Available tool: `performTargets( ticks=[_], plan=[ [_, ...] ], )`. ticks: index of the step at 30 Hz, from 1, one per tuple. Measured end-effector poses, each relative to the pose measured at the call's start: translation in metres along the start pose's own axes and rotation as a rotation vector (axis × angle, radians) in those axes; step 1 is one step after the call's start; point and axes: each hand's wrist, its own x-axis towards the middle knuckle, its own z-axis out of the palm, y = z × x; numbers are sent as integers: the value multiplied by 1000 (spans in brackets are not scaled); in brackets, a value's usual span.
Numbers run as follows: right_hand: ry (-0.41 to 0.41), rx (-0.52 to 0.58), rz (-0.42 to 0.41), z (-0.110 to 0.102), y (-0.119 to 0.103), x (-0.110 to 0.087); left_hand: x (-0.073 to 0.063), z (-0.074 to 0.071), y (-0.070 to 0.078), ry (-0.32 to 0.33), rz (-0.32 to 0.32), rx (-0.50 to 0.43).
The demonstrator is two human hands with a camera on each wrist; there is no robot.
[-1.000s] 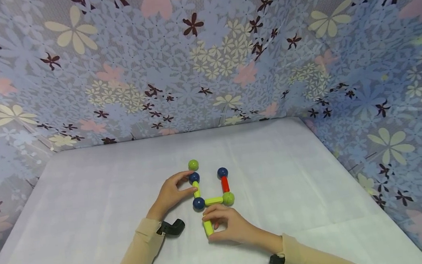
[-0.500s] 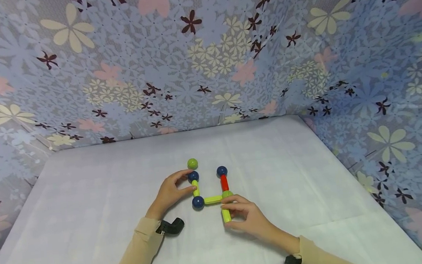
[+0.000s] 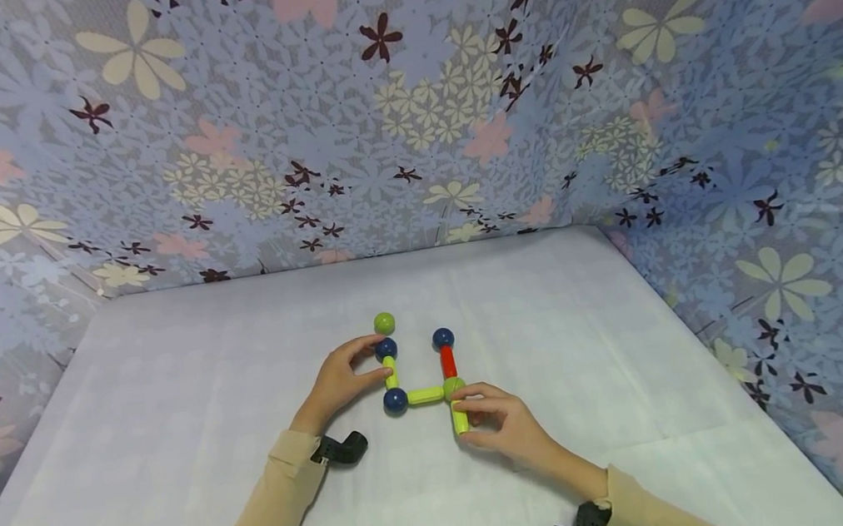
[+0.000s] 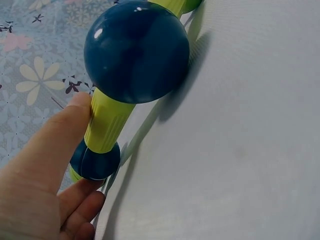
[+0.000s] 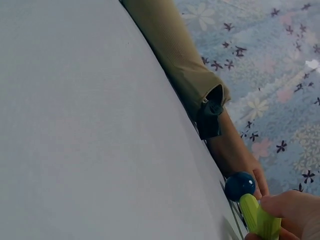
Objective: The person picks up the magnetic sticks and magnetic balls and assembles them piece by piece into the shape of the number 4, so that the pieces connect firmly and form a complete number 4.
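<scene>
A U-shaped figure of toy building rods and balls lies on the table. In the head view, my left hand (image 3: pixel 336 387) grips its left yellow-green rod (image 3: pixel 391 372), thumb on the rod and fingertips at the far blue ball (image 3: pixel 386 348). A nearer blue ball (image 3: pixel 395 401) joins this side to a yellow-green crosspiece rod (image 3: pixel 426 395), which ends at a green ball (image 3: pixel 452 387). From there a red rod (image 3: pixel 449 362) runs back to another blue ball (image 3: pixel 443 339). My right hand (image 3: pixel 509 426) pinches a separate yellow-green rod (image 3: pixel 461 421), its far end right at the green ball.
One more green ball (image 3: pixel 385 323) sits just behind the left blue ball. White cloth covers the table (image 3: pixel 198 374). Flower-patterned fabric (image 3: pixel 350 135) rises behind it and along the right side. Black devices (image 3: pixel 342 449) are strapped at both wrists.
My right hand has carried its yellow-green rod rightward and slightly away, from below the near blue ball to the green ball. My left hand keeps its place on the left side.
</scene>
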Motion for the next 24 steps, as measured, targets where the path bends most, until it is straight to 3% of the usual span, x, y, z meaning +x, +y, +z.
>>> performTargets(
  ticks=[10, 15, 24],
  plan=[
    [11, -38, 28, 0, 1, -1, 1, 2, -2, -31, -45, -7],
    [54, -34, 55, -3, -4, 1, 1, 2, -3, -35, -59, -6],
    [96, -64, 65, -14, -30, 22, 1, 0, -2, -23, -55, 1]
  ],
)
